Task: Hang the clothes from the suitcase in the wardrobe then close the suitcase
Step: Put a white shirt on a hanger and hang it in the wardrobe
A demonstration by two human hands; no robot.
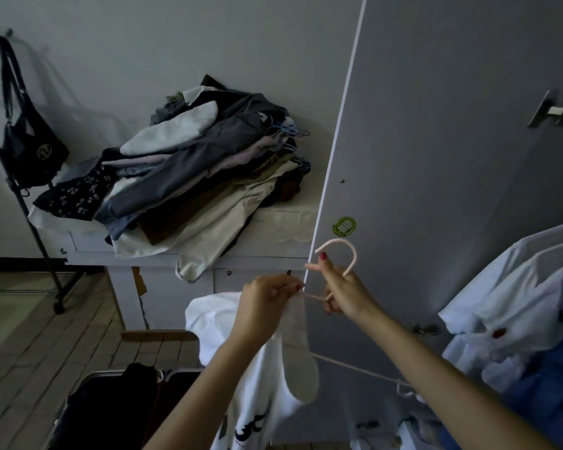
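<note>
Right hand [340, 289] grasps the thin pink wire hanger [345, 254]; left hand [267, 302] pinches the white cloth shirt [260, 368] onto it.

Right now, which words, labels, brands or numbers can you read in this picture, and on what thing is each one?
No text reads clearly.
Green round sticker on the wardrobe door: white marks, too blurred to read.
Black bag on the rack: round gold emblem, letters not readable.
White shirt that the hands hold: dark print, partly hidden, not readable.
</note>
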